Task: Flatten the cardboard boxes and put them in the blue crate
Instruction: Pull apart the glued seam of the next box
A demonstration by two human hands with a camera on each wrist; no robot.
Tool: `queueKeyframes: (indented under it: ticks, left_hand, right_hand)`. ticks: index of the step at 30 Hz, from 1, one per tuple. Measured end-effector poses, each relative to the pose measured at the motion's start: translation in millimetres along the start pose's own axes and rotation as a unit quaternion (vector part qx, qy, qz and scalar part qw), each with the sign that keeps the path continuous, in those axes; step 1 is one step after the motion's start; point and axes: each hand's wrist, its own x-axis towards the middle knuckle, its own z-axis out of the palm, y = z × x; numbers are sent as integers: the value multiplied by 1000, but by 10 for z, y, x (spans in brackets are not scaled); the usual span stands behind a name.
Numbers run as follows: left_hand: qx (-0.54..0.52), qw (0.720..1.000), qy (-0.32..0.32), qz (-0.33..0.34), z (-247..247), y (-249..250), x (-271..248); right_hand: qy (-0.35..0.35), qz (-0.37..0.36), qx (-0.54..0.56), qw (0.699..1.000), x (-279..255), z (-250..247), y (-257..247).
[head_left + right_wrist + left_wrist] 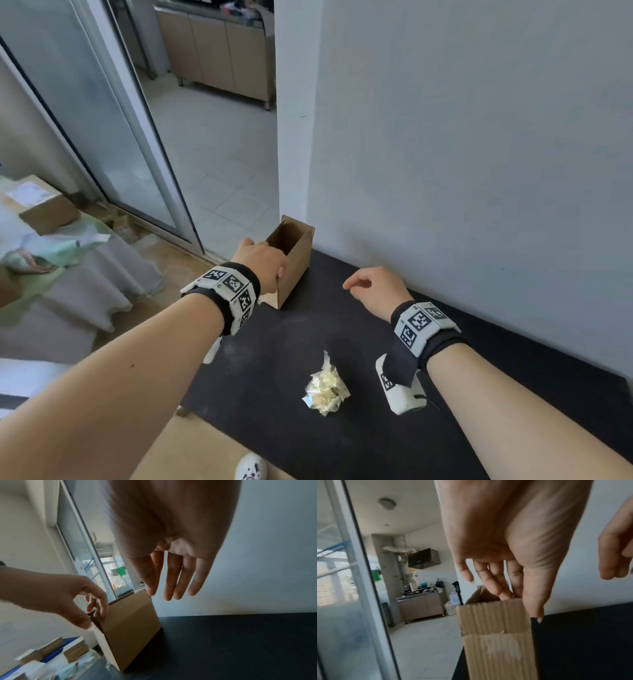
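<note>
A small brown cardboard box (296, 263) stands upright with its top open at the far left corner of the black table (291, 346). My left hand (270, 260) grips its near wall, fingers (498, 586) dipped inside and thumb (534, 601) down the outside. The box (496, 635) fills the lower middle of the left wrist view. My right hand (359, 284) hovers over the table to the right of the box (132, 626), fingers (171, 581) straight and holding nothing. A blue crate (53, 654) with flat cardboard in it shows low at the left, beyond the table.
A crumpled yellowish wrapper (327, 390) lies on the table in front of me. A grey wall (479, 137) runs right behind the table. A sliding glass door (102, 120) stands to the left. Another labelled cardboard box (44, 205) sits on a cloth-covered pile at far left.
</note>
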Motion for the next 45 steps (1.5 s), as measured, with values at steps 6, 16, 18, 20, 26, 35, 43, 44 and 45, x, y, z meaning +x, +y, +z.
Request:
queueKeyframes:
  ticks: [6, 16, 18, 20, 26, 35, 43, 44, 45]
  left_hand:
    - [-89, 991, -42, 89, -52, -13, 294]
    - [-372, 924, -13, 89, -349, 405, 616]
    - [-434, 897, -15, 78, -426, 512, 649]
    - [-501, 864, -24, 53, -450, 602, 679]
    - [-620, 778, -92, -42, -254, 848, 801]
    - [-572, 815, -77, -52, -136, 967, 839]
    - [-376, 918, 8, 128, -129, 1082, 874]
    - [-362, 920, -17, 150, -121, 1139, 860]
    - [-346, 924, -36, 161, -101, 1189, 859]
  right_hand:
    - [15, 60, 3, 998, 49, 7, -5]
    - [78, 107, 28, 991, 14, -275, 111]
    - [94, 112, 30, 989, -16, -341, 172]
    - [115, 114, 31, 986, -54, -397, 250]
    - [157, 141, 55, 976, -227, -511, 564]
    - [126, 149, 58, 979, -272, -458, 722]
    - [141, 133, 50, 980, -220, -388, 661]
    - [141, 134, 51, 979, -223, -392, 661]
    - [140, 136, 51, 979, -230, -399, 659]
